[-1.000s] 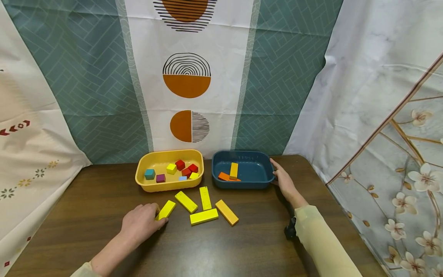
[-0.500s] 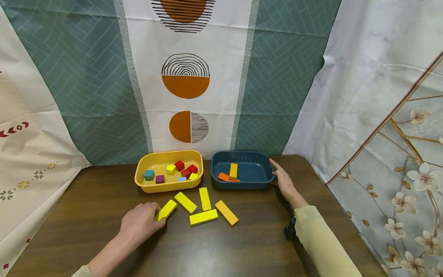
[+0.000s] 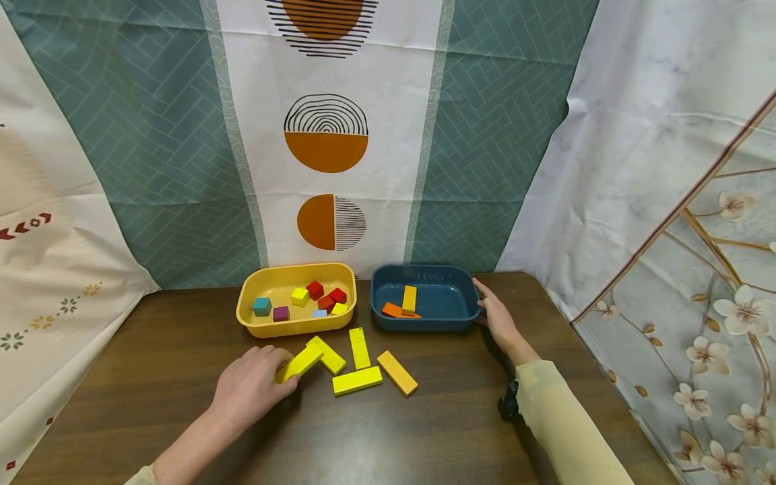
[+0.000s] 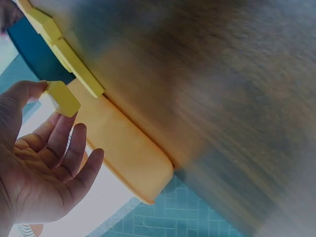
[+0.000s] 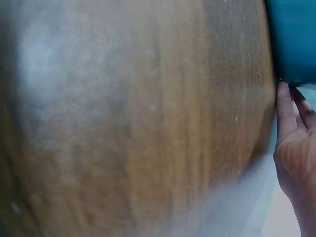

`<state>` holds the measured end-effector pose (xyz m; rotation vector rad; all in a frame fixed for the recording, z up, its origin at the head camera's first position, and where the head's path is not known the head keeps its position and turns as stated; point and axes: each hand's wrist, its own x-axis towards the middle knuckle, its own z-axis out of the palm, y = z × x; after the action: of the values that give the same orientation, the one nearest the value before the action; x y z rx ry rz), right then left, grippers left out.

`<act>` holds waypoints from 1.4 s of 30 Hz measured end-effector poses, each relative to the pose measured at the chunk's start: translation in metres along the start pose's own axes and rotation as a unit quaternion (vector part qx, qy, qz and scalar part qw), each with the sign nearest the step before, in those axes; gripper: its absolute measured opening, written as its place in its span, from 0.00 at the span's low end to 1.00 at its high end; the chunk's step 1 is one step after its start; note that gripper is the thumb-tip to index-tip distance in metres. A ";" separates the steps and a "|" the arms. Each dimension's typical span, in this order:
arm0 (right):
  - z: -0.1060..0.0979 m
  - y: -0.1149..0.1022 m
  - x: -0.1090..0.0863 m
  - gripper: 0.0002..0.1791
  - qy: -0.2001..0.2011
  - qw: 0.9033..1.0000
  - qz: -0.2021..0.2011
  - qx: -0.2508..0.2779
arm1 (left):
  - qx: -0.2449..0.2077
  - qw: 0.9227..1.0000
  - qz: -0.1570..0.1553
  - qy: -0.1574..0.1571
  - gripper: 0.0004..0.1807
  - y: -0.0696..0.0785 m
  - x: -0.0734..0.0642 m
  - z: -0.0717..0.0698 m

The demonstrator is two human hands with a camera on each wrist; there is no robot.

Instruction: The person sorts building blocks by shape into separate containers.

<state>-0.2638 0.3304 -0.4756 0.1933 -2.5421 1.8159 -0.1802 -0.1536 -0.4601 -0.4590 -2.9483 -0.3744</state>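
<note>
In the head view my left hand point(image 3: 254, 382) pinches a yellow rectangular block point(image 3: 301, 364) between thumb and fingertips. The block is tilted, its far end over another yellow block point(image 3: 329, 357) on the table. From the left wrist view, thumb and forefingers grip the held block point(image 4: 63, 98) while the other fingers stay loosely spread. My right hand point(image 3: 500, 322) rests against the right side of the blue tray point(image 3: 424, 325), its fingers fairly straight. Fingertips touch the tray's wall point(image 5: 296, 39) low down in the right wrist view. An orange block point(image 3: 393, 309) and a yellow-orange block point(image 3: 409, 300) lie inside.
Left of the blue tray stands a yellow tray point(image 3: 297, 330) with several small cubes, red, yellow, teal, purple and light blue. In front lie two yellow blocks point(image 3: 357, 381) and a yellow-orange block point(image 3: 397, 373) on the wooden table point(image 3: 388, 438). Curtains hang behind and beside.
My left hand has lifted the yellow block from the table and shifted it slightly right and away from me. The right hand stays at the blue tray.
</note>
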 end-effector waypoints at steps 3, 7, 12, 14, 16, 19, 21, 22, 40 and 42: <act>0.000 0.000 0.000 0.33 0.001 1.000 0.001 -0.004 | 0.000 1.000 0.008 0.010 0.19 0.002 0.001 -0.001; 0.000 -0.001 0.000 0.32 0.001 1.000 0.000 -0.008 | 0.002 1.000 0.014 0.017 0.19 0.006 0.003 -0.005; 0.000 0.000 0.000 0.32 0.001 1.000 0.003 -0.004 | 0.000 0.999 0.025 0.034 0.19 0.012 0.006 -0.010; 0.000 0.000 0.000 0.32 0.002 1.000 0.005 -0.001 | -0.004 0.999 0.030 0.042 0.19 0.015 0.008 -0.012; 0.000 0.000 0.000 0.33 0.003 1.000 0.008 0.000 | -0.008 0.998 0.036 0.048 0.19 0.018 0.010 -0.013; 0.000 0.000 0.000 0.33 0.004 1.000 0.010 0.000 | -0.012 0.998 0.041 0.055 0.19 0.023 0.014 -0.013; 0.001 -0.001 0.000 0.33 0.004 1.000 0.009 -0.001 | -0.015 0.997 0.044 0.057 0.20 0.026 0.016 -0.013; 0.001 -0.001 0.000 0.33 0.003 1.000 0.008 -0.002 | -0.017 0.997 0.045 0.058 0.20 0.028 0.017 -0.013; 0.001 -0.001 -0.001 0.32 0.004 1.000 -0.003 -0.011 | -0.026 0.994 0.081 0.064 0.23 0.062 0.055 -0.029; 0.001 -0.001 -0.001 0.32 0.005 1.000 0.000 -0.010 | -0.029 0.994 0.084 0.065 0.22 0.065 0.059 -0.029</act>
<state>-0.2630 0.3294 -0.4750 0.1834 -2.5525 1.7858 -0.2125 -0.0845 -0.4082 -0.6590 -2.7552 -0.4507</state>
